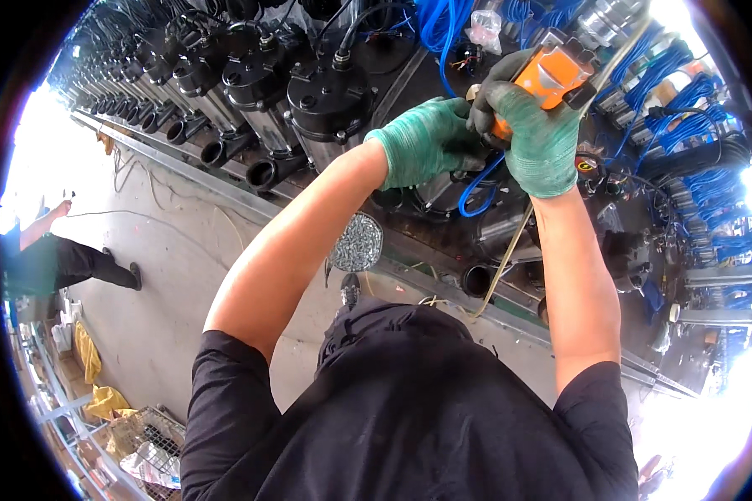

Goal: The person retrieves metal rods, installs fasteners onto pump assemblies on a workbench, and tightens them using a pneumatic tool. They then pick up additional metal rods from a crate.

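Black shirt [401, 409] fills the near part of the head view, its short sleeves giving way to two bare forearms stretched out over the work. Both hands wear green gloves with darkened fingers. You can see the right grip [541, 142] clenched round an orange tool [551, 77] with black parts, held up well above the nearby machines. The left grip [426, 146] is right beside the tool's lower end, fingers reaching in toward the other glove; whether they have closed on anything, I can't tell. Just below the gloves hangs a loop of blue cable [465, 200], and a pale hose [512, 250] runs down past the right wrist.

Off to the left, steel cylinders with black tops [330, 96] stand in a long row, dark outlets facing a metal rail [188, 169]. Blue coils [710, 204] crowd the right side. Below the left forearm sits a round speckled stool [359, 246]. Over at the far left, a co-worker in dark trousers [75, 260] is on the floor side, near yellow cloth [88, 352] and a wire basket [154, 415].
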{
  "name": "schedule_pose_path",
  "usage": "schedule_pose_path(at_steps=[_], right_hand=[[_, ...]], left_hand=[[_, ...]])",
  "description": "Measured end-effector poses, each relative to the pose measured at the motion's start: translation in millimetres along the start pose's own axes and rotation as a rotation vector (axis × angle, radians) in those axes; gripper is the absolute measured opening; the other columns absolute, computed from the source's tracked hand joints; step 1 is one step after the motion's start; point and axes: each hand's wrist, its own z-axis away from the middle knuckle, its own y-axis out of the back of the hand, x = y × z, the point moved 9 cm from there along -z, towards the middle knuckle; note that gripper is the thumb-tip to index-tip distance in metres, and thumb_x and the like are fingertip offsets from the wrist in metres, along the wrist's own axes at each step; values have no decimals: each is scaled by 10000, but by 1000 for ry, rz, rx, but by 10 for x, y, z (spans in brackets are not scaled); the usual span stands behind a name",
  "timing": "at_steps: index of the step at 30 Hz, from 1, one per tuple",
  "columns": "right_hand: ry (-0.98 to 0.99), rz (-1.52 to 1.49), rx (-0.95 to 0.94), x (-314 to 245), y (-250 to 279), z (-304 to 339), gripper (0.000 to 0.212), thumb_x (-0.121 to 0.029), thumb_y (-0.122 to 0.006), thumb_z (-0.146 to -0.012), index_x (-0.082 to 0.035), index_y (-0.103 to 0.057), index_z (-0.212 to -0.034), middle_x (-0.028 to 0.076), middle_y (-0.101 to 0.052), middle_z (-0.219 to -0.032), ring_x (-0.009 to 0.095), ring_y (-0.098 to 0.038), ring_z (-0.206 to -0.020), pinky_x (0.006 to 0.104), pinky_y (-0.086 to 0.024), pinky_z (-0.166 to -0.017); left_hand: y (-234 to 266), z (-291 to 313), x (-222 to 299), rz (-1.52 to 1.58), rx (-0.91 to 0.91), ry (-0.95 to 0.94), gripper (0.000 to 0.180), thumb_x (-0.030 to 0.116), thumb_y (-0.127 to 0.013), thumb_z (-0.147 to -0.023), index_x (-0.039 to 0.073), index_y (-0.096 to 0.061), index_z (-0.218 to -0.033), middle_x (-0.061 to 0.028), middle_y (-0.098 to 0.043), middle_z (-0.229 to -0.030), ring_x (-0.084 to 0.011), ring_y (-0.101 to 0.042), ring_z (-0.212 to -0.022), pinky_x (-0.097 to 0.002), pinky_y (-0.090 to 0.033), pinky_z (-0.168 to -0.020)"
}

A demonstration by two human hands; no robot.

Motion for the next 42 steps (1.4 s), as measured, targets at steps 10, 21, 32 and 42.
schedule_pose_path(at_steps=[10,21,32,42], right_hand=[[22,-66,64,-8,2,50,106,32,-642,-885,-27,-628,-972,70,-659,-727,150,-638,-566,263,-517,-519],[-1,-77,94,-7,0,64,91,16,-657,-872,-26,-647,-953,67,-670,-741,143,-639,-582,268,-521,-529],[121,-12,89,-23,41,41,125,28,-676,-858,-24,-653,-970,55,-701,-808,156,-681,-688,283,-549,-614],[91,-19,120,47,129,34,144,14,-705,-858,-21,-666,-992,64,-716,-838,160,-695,-712,288,-572,-645]], left_hand=[[-24,16,2,-367,-25,-126,336,47,-794,-823,37,-722,-1152,-104,-619,-1214,-236,-657,-1083,-355,-551,-956],[-21,14,-55,-214,-30,-31,270,74,-781,-839,79,-768,-1109,-103,-618,-1210,-251,-643,-1086,-367,-533,-985],[-9,32,-85,-159,-6,2,312,95,-807,-810,145,-781,-1116,-94,-629,-1211,-268,-613,-1119,-381,-517,-989],[14,10,-6,-255,6,-60,267,146,-811,-827,159,-791,-1093,-108,-623,-1160,-282,-613,-1079,-400,-517,-978]])
